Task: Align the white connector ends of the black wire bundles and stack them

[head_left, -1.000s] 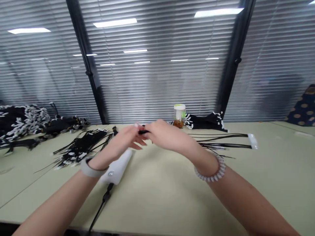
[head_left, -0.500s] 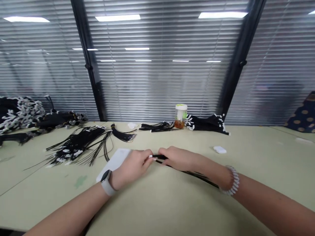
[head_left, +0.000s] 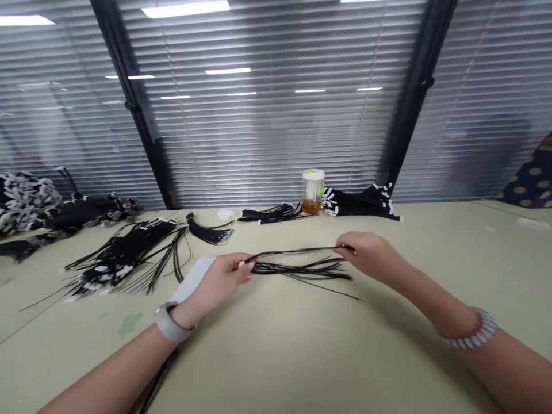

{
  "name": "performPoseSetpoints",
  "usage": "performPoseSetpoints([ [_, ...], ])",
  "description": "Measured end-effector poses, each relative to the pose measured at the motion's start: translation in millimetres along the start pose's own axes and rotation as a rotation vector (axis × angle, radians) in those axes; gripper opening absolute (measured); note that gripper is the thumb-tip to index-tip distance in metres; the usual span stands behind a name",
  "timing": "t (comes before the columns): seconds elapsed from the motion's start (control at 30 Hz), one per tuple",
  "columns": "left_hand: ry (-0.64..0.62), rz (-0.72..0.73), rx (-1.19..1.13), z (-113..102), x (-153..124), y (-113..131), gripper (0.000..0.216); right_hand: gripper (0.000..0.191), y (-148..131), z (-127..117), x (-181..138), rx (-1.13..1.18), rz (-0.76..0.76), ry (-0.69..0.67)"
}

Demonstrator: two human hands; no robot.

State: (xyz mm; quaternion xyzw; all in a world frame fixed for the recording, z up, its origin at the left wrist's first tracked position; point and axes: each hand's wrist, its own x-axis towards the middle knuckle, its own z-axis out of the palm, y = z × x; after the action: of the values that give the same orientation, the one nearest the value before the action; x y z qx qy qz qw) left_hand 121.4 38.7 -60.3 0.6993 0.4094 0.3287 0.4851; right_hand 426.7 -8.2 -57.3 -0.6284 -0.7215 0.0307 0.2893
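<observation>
A bundle of thin black cables (head_left: 297, 268) stretches to the right from my left hand (head_left: 224, 280), which is closed around its white-connector end. The loose ends fan out just above the table. My right hand (head_left: 366, 253) pinches the far ends of a few strands, pulled taut a little above the rest of the bundle. Beneath my left hand lies a white flat sheet or pad (head_left: 196, 280), partly hidden by the hand and wrist.
Loose black cables with white connectors (head_left: 129, 247) spread over the table at left, beside a small tied bundle (head_left: 209, 232). Farther back stand a lidded jar with amber contents (head_left: 312, 192) and another cable stack (head_left: 360, 202). Piled cables (head_left: 26, 198) fill the far left.
My right hand has moved away to the right from my left hand, drawing a few strands out straight. The cable bundle now shows fanned between the hands. The view has shifted slightly.
</observation>
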Motion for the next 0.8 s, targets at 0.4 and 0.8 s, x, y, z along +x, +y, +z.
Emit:
performPoseSetpoints([
  [0.4, 0.168, -0.045, -0.546, -8, 10, -13, 0.03, 0.032, -25, 0, -7, 1.381, 0.345, 0.093],
  [0.8, -0.087, 0.086, -0.704, -16, 1, 3, 0.036, 0.037, -15, 24, -6, 0.937, 0.319, 0.047],
])
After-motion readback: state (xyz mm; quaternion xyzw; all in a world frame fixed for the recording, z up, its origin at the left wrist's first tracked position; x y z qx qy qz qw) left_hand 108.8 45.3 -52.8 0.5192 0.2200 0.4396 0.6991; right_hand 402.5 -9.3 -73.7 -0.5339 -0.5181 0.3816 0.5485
